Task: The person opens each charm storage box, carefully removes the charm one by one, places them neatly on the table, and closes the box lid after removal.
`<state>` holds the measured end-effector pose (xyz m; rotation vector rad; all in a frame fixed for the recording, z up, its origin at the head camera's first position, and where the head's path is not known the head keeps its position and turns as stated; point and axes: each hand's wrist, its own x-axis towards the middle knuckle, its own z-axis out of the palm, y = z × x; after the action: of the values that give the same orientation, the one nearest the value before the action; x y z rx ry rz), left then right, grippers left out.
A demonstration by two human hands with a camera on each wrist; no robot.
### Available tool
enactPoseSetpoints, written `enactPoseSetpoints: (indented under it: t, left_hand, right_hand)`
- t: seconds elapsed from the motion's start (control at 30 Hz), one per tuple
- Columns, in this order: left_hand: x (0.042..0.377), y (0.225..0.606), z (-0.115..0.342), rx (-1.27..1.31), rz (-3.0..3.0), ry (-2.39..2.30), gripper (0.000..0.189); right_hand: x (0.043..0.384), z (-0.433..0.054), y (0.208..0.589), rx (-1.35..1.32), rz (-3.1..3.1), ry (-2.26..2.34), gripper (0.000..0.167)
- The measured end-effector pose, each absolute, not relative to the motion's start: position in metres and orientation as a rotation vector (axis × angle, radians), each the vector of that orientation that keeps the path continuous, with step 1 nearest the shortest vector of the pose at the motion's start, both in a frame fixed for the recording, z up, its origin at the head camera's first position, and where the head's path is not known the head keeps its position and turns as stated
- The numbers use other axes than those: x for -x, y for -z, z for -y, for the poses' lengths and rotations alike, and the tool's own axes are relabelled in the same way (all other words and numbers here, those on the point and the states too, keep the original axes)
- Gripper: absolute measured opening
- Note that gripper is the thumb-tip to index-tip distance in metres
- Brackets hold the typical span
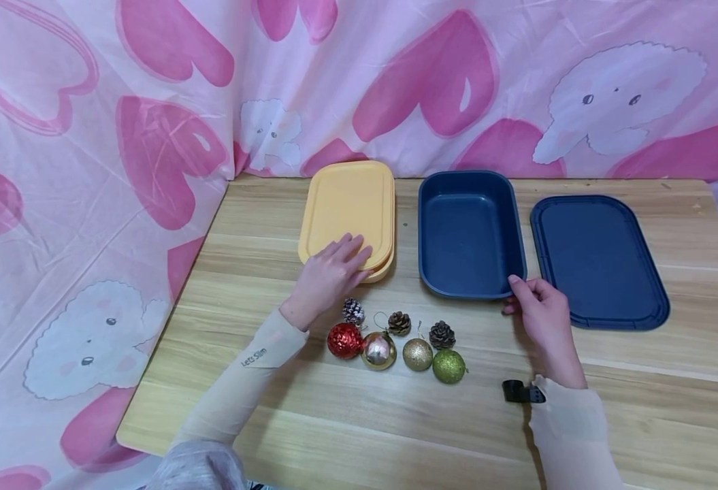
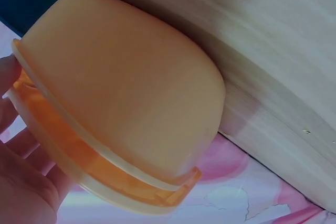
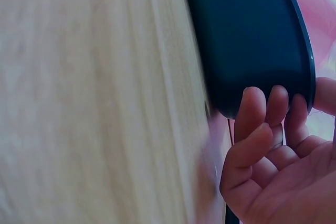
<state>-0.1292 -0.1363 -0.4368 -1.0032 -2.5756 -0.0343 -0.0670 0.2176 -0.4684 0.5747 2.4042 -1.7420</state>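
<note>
My left hand [image 1: 328,275] holds the near edge of a yellow lid [image 1: 352,204], fingers spread over its top. In the left wrist view the thumb sits at the edge, and the lid [image 2: 105,190] stands slightly parted from the yellow box [image 2: 131,77], leaving a gap along the rim. My right hand [image 1: 542,313] grips the near right corner of an open dark blue box [image 1: 471,231], thumb over the rim. In the right wrist view its fingers curl against the outer wall of the blue box [image 3: 252,40].
A dark blue lid [image 1: 600,262] lies flat at the right. Before the boxes lie a red ball [image 1: 343,340], a shiny gold ball [image 1: 378,350], a glittery gold ball [image 1: 418,354], a green ball [image 1: 448,366] and pinecones [image 1: 399,323]. A pink curtain [image 1: 395,82] hangs behind the table.
</note>
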Motion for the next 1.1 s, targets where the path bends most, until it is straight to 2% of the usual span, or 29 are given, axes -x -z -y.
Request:
enactPoseSetpoints:
  t: [0.57,1.1]
  left_hand:
    - [0.1282,0.4418,0.1370,1.115,2.632,0.122,0.043]
    - [0.1295,0.4380,0.1382,1.192,2.714,0.230,0.036]
  right_hand:
    - [0.0679,-0.2189,0.4699,-0.578,-2.398,1.734,0.042]
    - [0.0686,-0.2193,0.4693,-0.573,-2.396,1.726,0.041]
